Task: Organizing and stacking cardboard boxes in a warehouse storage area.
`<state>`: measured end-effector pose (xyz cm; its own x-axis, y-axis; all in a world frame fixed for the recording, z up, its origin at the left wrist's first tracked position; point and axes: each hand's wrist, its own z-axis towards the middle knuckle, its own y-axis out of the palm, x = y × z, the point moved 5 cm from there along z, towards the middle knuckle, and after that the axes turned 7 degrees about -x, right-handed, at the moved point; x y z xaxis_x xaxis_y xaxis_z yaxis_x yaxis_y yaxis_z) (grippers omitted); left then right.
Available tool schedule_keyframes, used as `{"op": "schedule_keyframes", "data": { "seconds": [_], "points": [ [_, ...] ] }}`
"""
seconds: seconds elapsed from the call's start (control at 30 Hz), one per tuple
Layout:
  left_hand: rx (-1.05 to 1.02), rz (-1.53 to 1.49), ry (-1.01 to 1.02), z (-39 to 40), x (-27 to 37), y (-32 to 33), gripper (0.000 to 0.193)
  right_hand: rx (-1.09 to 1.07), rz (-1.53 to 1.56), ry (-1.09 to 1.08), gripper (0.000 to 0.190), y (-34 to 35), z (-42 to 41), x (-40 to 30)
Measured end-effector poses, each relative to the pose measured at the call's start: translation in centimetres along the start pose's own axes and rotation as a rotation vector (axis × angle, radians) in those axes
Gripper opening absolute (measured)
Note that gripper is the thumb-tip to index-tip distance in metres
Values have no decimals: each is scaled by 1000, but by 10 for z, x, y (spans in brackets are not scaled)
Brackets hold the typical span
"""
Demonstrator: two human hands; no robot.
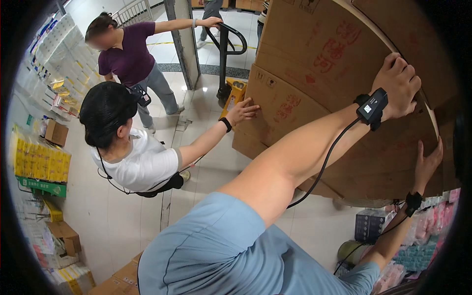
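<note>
Tall brown cardboard cartons (295, 79) with red printing are stacked at the right. My left hand (398, 86) has its fingers curled at the upper carton's long edge, by the pale seam between boxes. A black device with a cable is strapped to that wrist. Lower down, my right hand (427, 162) lies against the carton near the end of the same edge, thumb apart from the fingers. Whether it grips cannot be told. It also wears a black wrist strap (413, 203). A co-worker's hand (243, 112) touches the stack's left side.
A co-worker in a white shirt (140, 158) stands left of the cartons. Behind, a person in a purple shirt (127, 55) holds the handle of a yellow pallet jack (232, 94). A pillar (182, 44) stands nearby. Packaged goods (42, 156) line the left; more packs (413, 258) lie lower right.
</note>
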<state>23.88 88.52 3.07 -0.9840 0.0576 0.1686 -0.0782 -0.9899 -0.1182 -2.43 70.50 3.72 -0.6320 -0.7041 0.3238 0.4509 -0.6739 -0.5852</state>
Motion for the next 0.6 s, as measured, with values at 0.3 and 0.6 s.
{"op": "schedule_keyframes", "data": {
  "seconds": [0.3, 0.6],
  "points": [
    [12, 2, 5, -3, -3, 4, 47, 3, 20, -8, 74, 3, -1, -3],
    [-17, -5, 2, -2, 0, 4, 46, -1, 4, 38, 73, 3, -4, 0]
  ]
}}
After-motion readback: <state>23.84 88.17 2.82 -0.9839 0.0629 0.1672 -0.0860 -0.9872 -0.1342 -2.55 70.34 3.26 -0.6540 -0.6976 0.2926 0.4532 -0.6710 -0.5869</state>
